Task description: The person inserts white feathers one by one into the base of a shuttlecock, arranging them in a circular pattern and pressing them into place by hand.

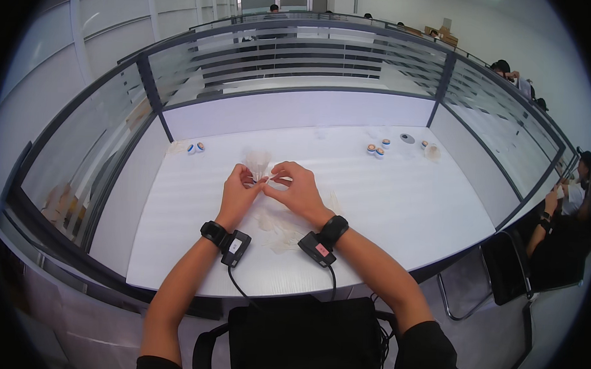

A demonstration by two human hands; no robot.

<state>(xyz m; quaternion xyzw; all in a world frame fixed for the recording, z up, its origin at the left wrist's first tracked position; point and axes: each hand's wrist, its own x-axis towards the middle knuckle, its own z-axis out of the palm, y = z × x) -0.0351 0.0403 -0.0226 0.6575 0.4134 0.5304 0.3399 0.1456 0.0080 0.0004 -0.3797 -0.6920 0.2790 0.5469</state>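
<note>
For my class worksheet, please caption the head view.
Left hand holding a pale, wispy bundle, right hand close beside it, over a white desk.

Left hand: fingers curled toward the thumb in a pinch, just beside the right hand
Right hand: fingers and thumb bent toward the left hand's fingertips; too small to tell whether they close
Left forearm: below the left hand, slanting up to it
Right forearm: below and right of the right hand, tilted more flatly
</note>
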